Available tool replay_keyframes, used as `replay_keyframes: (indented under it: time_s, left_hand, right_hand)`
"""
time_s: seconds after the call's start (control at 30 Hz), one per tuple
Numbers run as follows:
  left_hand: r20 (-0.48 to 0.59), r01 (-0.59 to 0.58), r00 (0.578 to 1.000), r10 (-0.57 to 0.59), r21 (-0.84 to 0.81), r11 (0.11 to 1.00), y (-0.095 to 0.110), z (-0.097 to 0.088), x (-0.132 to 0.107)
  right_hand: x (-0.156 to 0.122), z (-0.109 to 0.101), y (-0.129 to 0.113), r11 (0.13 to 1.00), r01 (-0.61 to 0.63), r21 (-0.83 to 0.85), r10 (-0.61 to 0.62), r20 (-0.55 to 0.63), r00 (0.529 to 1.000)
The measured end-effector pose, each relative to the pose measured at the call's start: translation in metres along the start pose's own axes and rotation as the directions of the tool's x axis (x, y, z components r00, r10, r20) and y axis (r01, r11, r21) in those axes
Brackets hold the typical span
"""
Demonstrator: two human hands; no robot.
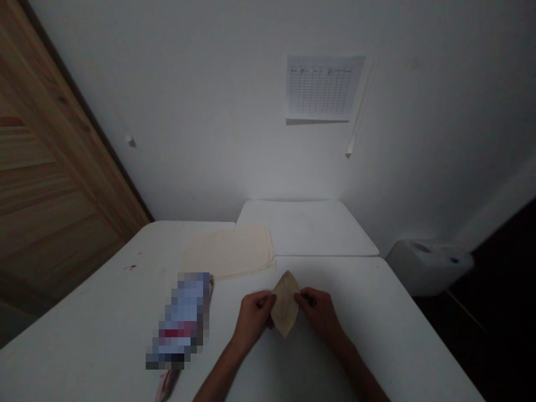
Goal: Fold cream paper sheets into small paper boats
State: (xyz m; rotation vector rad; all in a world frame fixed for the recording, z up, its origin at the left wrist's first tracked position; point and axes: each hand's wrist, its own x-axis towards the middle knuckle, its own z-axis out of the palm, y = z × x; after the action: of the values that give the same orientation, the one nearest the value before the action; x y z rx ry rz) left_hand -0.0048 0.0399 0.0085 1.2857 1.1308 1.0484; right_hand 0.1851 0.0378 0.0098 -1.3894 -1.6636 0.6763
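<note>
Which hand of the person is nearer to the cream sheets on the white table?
Left. The left hand is in front of the cream sheets, near their right end; the right hand is farther right, beyond the pointed piece.

Two hands are in view: one left hand (253,317) and one right hand (321,312), with one tan pointed piece (285,310) between them. There is one pile of cream sheets (230,251), its number of layers too unclear to count, and one pixelated item (180,318). Two white sections make up the tabletop (360,335). The wall bears one printed page (321,87), one narrow strip (362,109) and one small knob (129,138). Beyond stand one wooden door (62,111) and one white container (438,276) with two round openings.
</note>
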Motion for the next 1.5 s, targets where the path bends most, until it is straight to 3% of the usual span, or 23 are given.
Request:
replay_keyframes:
  time_s: [0.33, 0.53, 0.63, 0.73, 0.8, 0.9, 1.0, 1.17, 1.5]
  left_hand:
    - [0.021, 0.0, 1.0, 0.001, -0.047, 0.999, 0.004, 0.001, -0.002]
    - [-0.031, 0.031, 0.999, -0.032, -0.016, 0.999, 0.001, 0.003, 0.001]
    - [-0.085, 0.032, 0.996, -0.03, 0.018, 0.999, -0.001, 0.002, 0.002]
    - [-0.179, 0.012, 0.984, 0.001, 0.067, 0.998, -0.001, 0.0, 0.002]
    - [-0.226, -0.007, 0.974, 0.025, 0.078, 0.997, -0.001, -0.002, 0.003]
    - [-0.265, -0.021, 0.964, 0.036, 0.058, 0.998, -0.003, -0.005, 0.003]
    - [-0.285, -0.022, 0.958, 0.027, 0.02, 1.0, -0.006, -0.007, 0.004]
    - [-0.297, -0.014, 0.955, 0.023, 0.032, 0.999, -0.005, -0.007, 0.003]
    - [-0.276, -0.004, 0.961, 0.01, 0.023, 1.0, -0.004, -0.005, 0.003]
  right_hand:
    - [0.001, -0.002, -0.001, 0.989, -0.06, 0.132, 0.058, 0.018, 0.998]
    - [0.002, -0.001, 0.001, 0.982, -0.088, 0.169, 0.082, 0.044, 0.996]
    - [0.002, -0.002, -0.001, 0.99, -0.065, 0.121, 0.067, -0.01, 0.998]
    - [-0.001, -0.003, -0.005, 0.999, 0.018, 0.044, -0.014, -0.098, 0.995]
    - [-0.006, -0.005, -0.009, 0.989, 0.148, -0.001, -0.147, -0.1, 0.984]
    - [-0.014, -0.005, -0.014, 0.924, 0.373, -0.083, -0.371, 0.031, 0.928]
    - [-0.021, -0.002, -0.017, 0.851, 0.489, -0.191, -0.46, 0.178, 0.87]
    - [-0.024, 0.005, -0.017, 0.792, 0.531, -0.301, -0.475, 0.242, 0.846]
    - [-0.022, 0.014, -0.011, 0.73, 0.574, -0.37, -0.555, 0.169, 0.815]
